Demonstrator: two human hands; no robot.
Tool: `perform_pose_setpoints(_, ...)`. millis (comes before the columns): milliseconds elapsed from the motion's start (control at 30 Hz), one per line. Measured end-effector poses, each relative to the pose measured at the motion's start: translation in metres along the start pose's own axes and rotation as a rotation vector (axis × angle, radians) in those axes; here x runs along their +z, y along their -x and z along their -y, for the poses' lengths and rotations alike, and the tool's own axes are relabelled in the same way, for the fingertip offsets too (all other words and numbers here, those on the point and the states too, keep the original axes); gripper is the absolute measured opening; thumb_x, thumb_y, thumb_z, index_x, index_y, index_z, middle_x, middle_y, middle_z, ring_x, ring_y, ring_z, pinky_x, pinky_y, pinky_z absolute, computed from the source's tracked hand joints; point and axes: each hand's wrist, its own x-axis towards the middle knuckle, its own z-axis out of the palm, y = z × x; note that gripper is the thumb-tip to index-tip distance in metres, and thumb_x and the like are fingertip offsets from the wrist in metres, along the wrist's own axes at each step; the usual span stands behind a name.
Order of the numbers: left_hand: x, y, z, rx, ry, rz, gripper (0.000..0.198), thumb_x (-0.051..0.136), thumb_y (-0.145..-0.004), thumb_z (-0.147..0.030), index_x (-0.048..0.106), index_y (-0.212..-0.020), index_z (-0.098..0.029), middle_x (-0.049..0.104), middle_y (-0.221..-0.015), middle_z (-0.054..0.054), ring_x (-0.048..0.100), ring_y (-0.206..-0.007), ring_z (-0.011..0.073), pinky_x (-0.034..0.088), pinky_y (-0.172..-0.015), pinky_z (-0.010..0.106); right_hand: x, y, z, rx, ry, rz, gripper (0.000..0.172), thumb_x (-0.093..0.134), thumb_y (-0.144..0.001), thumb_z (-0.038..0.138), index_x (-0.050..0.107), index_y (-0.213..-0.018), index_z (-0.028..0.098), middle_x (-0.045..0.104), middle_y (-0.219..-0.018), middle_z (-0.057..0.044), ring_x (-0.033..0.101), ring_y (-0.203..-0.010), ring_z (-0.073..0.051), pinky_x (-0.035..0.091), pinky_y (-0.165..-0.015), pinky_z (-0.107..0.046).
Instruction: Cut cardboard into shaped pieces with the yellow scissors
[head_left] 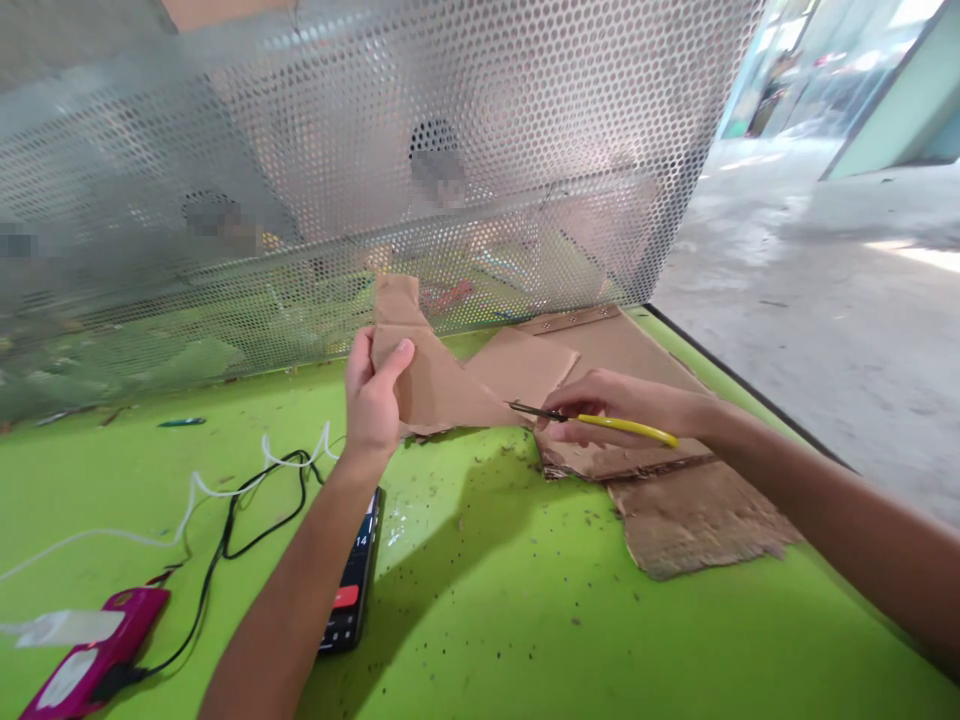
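My left hand (pixel 377 390) grips a cut piece of brown cardboard (pixel 442 385), thumb on its front face and fingers behind. The piece stands tilted, with a narrow tab at its top and a pointed end toward the right. In my right hand (pixel 592 405) is a pair of dark-bladed scissors (pixel 626 428) with a yellow handle. Their tips reach the pointed end of the piece; whether the blades are apart I cannot tell. Beneath my right hand lie larger, rough-edged cardboard sheets (pixel 652 360), overlapping on the green table (pixel 480 610).
A perforated metal screen (pixel 525 130) rises along the table's back, with people behind it. At left lie a phone (pixel 364 585), black and white cables (pixel 225 515), a magenta power strip (pixel 142 608) and a small teal object (pixel 182 422). Small scraps dot the tabletop.
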Motion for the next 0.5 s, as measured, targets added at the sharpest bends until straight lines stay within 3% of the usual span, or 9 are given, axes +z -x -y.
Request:
perform_pose_setpoints(100,0.001,0.001,0.005,0.103,0.003,-0.07,0.033,0.073,-0.078,-0.05,0.056,-0.093,-0.026,0.065,-0.093,0.001,0.064,-0.086,0.0212,0.051,-0.076,0.033,-0.004,0.003,-0.006,-0.004,0.023,-0.054,0.038,0.054,-0.099,0.049,0.071,-0.091,0.017,0.061,-0.069,0.0,0.051,-0.06,-0.012,0.036,-0.053,-0.025)
perform_pose_setpoints(233,0.005,0.004,0.007,0.131,0.043,-0.11,0.034,0.074,-0.08,-0.05,0.055,-0.093,-0.026,0.064,-0.094,0.001,0.064,-0.087,0.0198,0.052,-0.077,0.032,-0.01,0.006,-0.01,0.088,-0.033,-0.142,0.033,0.058,-0.098,0.048,0.071,-0.098,0.018,0.063,-0.071,0.0,0.055,-0.057,-0.011,0.039,-0.05,-0.023)
perform_pose_setpoints(500,0.015,0.015,0.008,0.055,0.037,0.034,0.034,0.073,-0.082,-0.048,0.053,-0.099,-0.026,0.067,-0.097,0.003,0.066,-0.089,0.0206,0.054,-0.076,0.032,-0.013,0.008,-0.004,0.123,-0.132,-0.31,0.032,0.062,-0.095,0.05,0.07,-0.096,0.019,0.06,-0.067,0.001,0.054,-0.056,-0.011,0.04,-0.048,-0.023)
